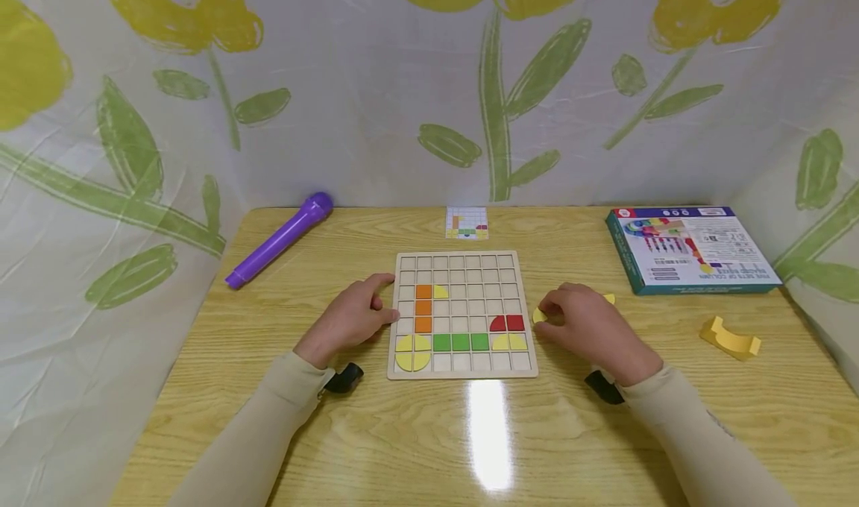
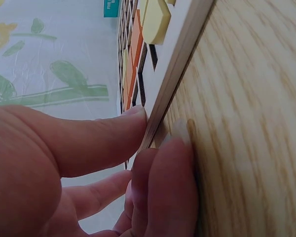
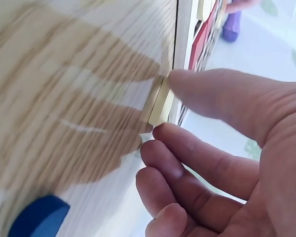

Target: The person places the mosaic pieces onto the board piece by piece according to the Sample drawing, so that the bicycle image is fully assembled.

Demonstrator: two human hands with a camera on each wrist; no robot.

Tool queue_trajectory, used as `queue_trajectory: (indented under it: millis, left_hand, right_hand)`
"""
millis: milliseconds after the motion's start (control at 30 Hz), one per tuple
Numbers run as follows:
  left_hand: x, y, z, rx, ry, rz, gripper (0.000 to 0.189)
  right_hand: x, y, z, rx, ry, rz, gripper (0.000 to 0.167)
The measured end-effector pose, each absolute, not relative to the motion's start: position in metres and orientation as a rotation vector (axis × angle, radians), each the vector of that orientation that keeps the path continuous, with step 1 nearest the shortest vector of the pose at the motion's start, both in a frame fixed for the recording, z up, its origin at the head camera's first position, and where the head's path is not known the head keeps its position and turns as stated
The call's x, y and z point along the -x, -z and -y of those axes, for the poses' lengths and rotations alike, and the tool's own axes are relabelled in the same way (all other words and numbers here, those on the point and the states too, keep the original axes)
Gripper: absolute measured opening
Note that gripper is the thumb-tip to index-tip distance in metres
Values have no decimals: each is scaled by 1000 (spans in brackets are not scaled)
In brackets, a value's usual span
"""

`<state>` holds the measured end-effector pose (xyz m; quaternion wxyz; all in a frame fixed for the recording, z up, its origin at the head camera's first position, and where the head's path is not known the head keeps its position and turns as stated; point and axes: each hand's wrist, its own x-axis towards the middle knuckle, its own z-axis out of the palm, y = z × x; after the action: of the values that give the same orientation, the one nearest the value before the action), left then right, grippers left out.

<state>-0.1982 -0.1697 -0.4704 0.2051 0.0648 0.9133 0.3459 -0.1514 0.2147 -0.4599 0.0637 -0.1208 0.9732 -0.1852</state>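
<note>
A square wooden grid board [image 1: 463, 256] lies in the middle of the table. It holds orange squares [image 1: 423, 308], green squares [image 1: 461, 342], a red square [image 1: 514, 323], a red quarter-circle [image 1: 498, 324] and several yellow quarter-circles [image 1: 404, 361]. My left hand [image 1: 352, 315] touches the board's left edge with thumb and index finger; the other fingers bend beside the rim in the left wrist view. Just off the right edge, my right hand [image 1: 590, 328] pinches a yellow piece [image 3: 160, 104] between thumb and index finger. A dark blue rounded piece [image 3: 39, 219] lies nearby on the table.
A small pattern card [image 1: 467, 223] lies behind the board. At the back left is a purple toy microphone [image 1: 280, 240]; a flat box [image 1: 694, 250] lies back right. A yellow curved block [image 1: 730, 338] sits at right. Another yellow piece [image 1: 609, 298] shows behind my right hand.
</note>
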Motion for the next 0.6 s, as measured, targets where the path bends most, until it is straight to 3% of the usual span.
queue_trajectory:
  millis: [600]
  left_hand:
    - [198, 470, 170, -201, -952, -2565, 70]
  right_hand:
    - [149, 459, -210, 346, 588, -2930, 22]
